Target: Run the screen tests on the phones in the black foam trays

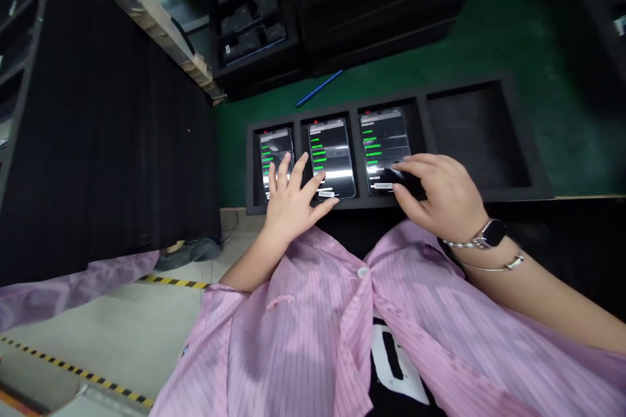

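Observation:
A black foam tray (542,190) has four compartments in a row. The left phone (277,142), the middle phone (337,151) and the right phone (386,141) lie face up in it, screens lit with green and white text. The rightmost compartment (476,137) holds nothing. My left hand (292,202) is spread with its fingers apart, over the lower parts of the left and middle phones. My right hand (443,194) is at the lower right of the right phone, thumb and fingers apart, fingertips at the screen and its edge; it grips nothing.
A blue pen (319,88) lies on the green mat (513,32) behind the tray. Farther back are a black tray with small compartments (252,10) and a large black box (381,0). Black cloth (112,143) hangs at the left. More dark trays stand at the right edge.

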`<state>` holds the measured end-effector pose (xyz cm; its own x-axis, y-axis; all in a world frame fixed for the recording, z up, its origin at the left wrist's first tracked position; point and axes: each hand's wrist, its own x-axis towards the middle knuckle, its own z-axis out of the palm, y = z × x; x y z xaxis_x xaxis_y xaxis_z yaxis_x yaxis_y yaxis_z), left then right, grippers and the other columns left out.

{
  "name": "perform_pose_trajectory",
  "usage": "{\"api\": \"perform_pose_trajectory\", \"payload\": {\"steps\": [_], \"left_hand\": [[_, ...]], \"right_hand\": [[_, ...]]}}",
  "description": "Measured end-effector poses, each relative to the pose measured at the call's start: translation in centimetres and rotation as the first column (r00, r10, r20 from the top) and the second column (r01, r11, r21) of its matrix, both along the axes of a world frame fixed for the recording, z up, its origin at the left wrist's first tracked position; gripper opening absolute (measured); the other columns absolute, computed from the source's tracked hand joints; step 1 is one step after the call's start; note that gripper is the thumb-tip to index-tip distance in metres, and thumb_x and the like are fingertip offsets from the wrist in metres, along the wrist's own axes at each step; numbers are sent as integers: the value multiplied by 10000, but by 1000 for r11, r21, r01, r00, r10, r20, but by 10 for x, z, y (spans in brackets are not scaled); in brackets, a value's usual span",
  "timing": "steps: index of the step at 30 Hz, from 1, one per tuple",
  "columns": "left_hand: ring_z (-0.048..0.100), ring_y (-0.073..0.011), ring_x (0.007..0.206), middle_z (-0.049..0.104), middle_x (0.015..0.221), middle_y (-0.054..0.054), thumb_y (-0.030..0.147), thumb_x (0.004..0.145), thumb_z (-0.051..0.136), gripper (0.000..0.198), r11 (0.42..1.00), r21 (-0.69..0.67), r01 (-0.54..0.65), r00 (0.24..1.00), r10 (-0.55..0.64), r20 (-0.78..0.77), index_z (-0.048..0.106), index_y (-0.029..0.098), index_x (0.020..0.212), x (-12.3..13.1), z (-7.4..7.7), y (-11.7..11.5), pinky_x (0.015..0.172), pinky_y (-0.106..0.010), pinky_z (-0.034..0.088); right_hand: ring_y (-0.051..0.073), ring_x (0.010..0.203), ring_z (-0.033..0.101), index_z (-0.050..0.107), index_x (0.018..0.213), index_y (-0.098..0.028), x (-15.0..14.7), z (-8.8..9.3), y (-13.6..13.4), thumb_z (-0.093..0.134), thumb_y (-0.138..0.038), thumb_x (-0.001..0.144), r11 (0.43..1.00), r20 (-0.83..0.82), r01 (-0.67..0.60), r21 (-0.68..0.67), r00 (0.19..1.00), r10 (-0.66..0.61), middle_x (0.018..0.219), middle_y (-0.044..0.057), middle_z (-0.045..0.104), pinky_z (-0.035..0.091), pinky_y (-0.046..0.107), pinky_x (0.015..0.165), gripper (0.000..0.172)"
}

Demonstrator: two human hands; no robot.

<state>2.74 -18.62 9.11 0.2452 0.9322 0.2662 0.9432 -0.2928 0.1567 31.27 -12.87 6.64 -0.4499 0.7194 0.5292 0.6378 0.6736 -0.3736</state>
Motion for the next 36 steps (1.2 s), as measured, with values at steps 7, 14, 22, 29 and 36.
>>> {"api": "perform_pose_trajectory", "payload": {"steps": [7, 14, 22, 29, 36], "left_hand": [[349, -364, 1540, 489, 1579, -151, 638, 969, 577, 578, 976, 84, -201, 969, 186, 160, 578, 258, 1404, -48, 23, -22, 1260, -584, 284], [532, -332, 1402, 527, 1533, -176, 564, 1023, 534, 486, 939, -94, -330, 930, 340, 138, 625, 224, 1358, -80, 2, -42, 1193, -551, 397], [438, -350, 1489, 523, 1557, -172, 675, 994, 527, 686, 986, -2, -166, 975, 165, 151, 479, 228, 1512, -45, 30, -3, 1283, -583, 229], [376, -394, 1527, 494, 1582, -200, 786, 910, 565, 816, 998, -44, 45, 994, -41, 99, 545, 186, 1463, 23, 10, 60, 1307, -614, 123], [589, -326, 1310, 686, 1338, -141, 740, 966, 515, 672, 987, -131, 95, 987, -77, 138, 619, 214, 1371, 27, -1, 64, 1295, -618, 164]], "right_hand": [[301, 1107, 708, 681, 1152, -118, 0, 3, -3, 564, -278, 1003, 999, 52, -17, 50, 999, 14, 1107, 169, 743, 537, 456, 998, 248], [342, 1101, 701, 681, 1154, -102, -1, -2, -3, 544, -393, 1001, 1000, 90, 17, 24, 996, -19, 1094, 181, 742, 542, 471, 959, 356], [356, 1294, 573, 633, 1279, -157, -14, 14, 17, 517, -480, 1005, 992, 9, 47, -114, 999, -47, 1335, 181, 639, 398, 601, 1176, 439], [371, 1294, 532, 678, 1192, -180, -37, 7, 43, 481, -541, 1027, 992, 72, 109, -71, 992, -104, 1322, 175, 605, 303, 661, 1218, 443], [355, 1218, 556, 635, 1223, -167, -42, 3, 46, 332, -667, 1059, 978, 87, 129, -165, 989, -116, 1249, 159, 646, 198, 740, 1231, 607]]}}
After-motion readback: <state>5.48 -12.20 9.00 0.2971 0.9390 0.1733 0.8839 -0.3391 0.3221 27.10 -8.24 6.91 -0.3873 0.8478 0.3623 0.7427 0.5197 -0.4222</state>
